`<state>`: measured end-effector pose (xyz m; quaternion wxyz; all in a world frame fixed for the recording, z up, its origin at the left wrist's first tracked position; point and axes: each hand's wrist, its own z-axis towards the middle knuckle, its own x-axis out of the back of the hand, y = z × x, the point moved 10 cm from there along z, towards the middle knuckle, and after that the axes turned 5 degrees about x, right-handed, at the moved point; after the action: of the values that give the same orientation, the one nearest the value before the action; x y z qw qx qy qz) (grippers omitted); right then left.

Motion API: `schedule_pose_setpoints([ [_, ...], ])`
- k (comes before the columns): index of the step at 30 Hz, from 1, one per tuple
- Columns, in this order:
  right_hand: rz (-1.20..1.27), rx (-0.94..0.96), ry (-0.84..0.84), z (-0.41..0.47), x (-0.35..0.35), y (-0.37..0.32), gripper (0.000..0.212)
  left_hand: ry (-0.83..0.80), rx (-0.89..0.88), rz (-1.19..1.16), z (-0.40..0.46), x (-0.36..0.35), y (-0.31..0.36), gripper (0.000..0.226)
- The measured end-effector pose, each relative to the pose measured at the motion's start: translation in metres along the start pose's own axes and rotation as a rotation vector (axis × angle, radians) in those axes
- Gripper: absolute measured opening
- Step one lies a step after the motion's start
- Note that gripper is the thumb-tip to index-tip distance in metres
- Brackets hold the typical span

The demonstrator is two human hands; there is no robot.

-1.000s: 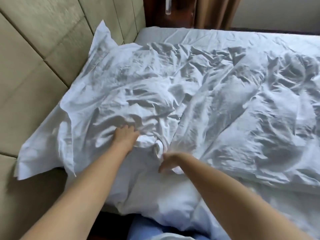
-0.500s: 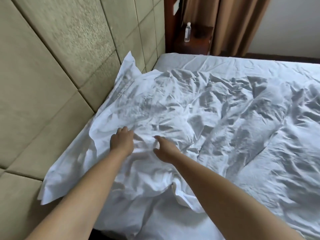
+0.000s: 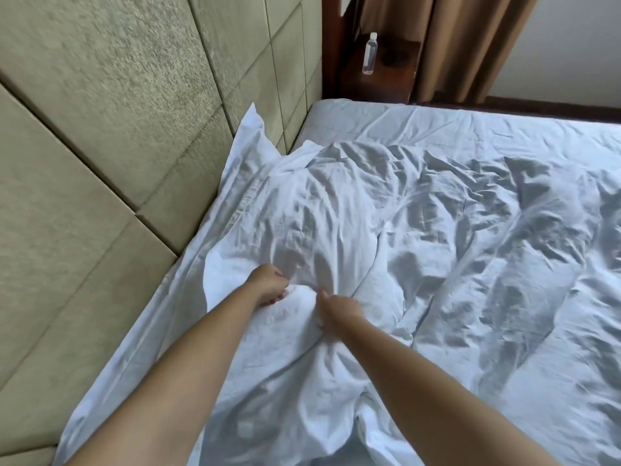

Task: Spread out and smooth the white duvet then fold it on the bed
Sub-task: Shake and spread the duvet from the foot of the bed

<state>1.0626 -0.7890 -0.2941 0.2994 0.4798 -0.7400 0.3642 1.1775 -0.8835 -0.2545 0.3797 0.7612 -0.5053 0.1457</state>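
The white duvet [image 3: 453, 257] lies crumpled across the bed [image 3: 369, 119], with deep creases and one corner riding up against the padded headboard [image 3: 117, 136]. Near its left part my left hand [image 3: 268, 285] grips a raised fold of the fabric, fingers curled into it. My right hand [image 3: 337, 306] sits close beside it, pinching the same bunched ridge; its fingertips are partly buried in the cloth. Both forearms reach in from the bottom of the view.
The padded headboard runs along the left side. A dark wooden nightstand [image 3: 393, 72] with a clear water bottle [image 3: 369, 53] stands past the bed's far corner, beside brown curtains [image 3: 470, 42]. A strip of bare fitted sheet shows along the bed's far edge.
The view has tilted up and shifted, revealing the nightstand and bottle. My hands have drawn closer together and now bunch a ridge of duvet between them.
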Motion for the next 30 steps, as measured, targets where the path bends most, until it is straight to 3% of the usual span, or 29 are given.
schedule_pose_setpoints([
  [2, 0.058, -0.023, 0.093, 0.001, 0.016, 0.005, 0.036, -0.011, 0.023, 0.099, 0.002, -0.001, -0.003, 0.019],
  [4, 0.161, -0.057, 0.260, -0.004, 0.040, 0.013, 0.028, -0.118, 0.128, 0.169, 0.001, -0.005, -0.014, 0.054],
  [6, 0.249, -0.057, 0.482, -0.016, 0.071, 0.016, 0.025, -0.324, 0.172, 0.232, -0.011, -0.019, -0.017, 0.093],
  [8, 0.328, -0.031, 0.643, -0.032, 0.096, 0.015, 0.028, -0.367, 0.022, 0.437, -0.018, -0.026, -0.003, 0.117],
  [10, 0.410, 0.000, 0.781, -0.047, 0.117, 0.015, 0.034, -0.214, -0.135, 0.494, -0.017, -0.025, 0.013, 0.133],
  [11, 0.450, 0.013, 0.840, -0.054, 0.125, 0.018, 0.036, -0.117, -0.185, 0.440, -0.018, -0.020, 0.023, 0.129],
  [13, 0.501, 0.036, 0.891, -0.066, 0.134, 0.026, 0.040, 0.071, -0.284, 0.364, -0.023, -0.005, 0.044, 0.087],
  [15, 0.518, 0.054, 0.818, -0.070, 0.126, 0.037, 0.046, 0.198, -0.293, 0.382, -0.031, 0.012, 0.061, 0.039],
  [16, 0.478, 0.074, 0.707, -0.067, 0.112, 0.040, 0.061, 0.235, -0.288, 0.395, -0.036, 0.019, 0.070, 0.027],
  [19, 0.124, 0.097, 0.308, -0.053, 0.044, 0.039, 0.117, 0.299, -0.293, 0.386, -0.046, 0.029, 0.094, 0.028],
  [22, 0.207, -0.093, 0.253, -0.048, 0.006, 0.060, 0.131, 0.196, -0.346, 0.201, -0.047, 0.019, 0.108, 0.007],
  [24, 0.405, -0.237, 0.341, -0.051, 0.005, 0.073, 0.112, -0.077, -0.395, 0.078, -0.049, -0.007, 0.109, 0.025],
  [26, 0.574, -0.282, 0.492, -0.053, 0.018, 0.080, 0.065, -0.211, -0.408, 0.023, -0.047, -0.021, 0.102, 0.048],
  [28, 0.696, -0.305, 0.533, -0.050, 0.032, 0.081, 0.042, -0.058, -0.392, 0.108, -0.036, -0.011, 0.088, 0.052],
  [30, 0.711, -0.302, 0.508, -0.043, 0.039, 0.078, 0.041, 0.294, -0.264, 0.296, -0.029, 0.017, 0.064, 0.068],
])
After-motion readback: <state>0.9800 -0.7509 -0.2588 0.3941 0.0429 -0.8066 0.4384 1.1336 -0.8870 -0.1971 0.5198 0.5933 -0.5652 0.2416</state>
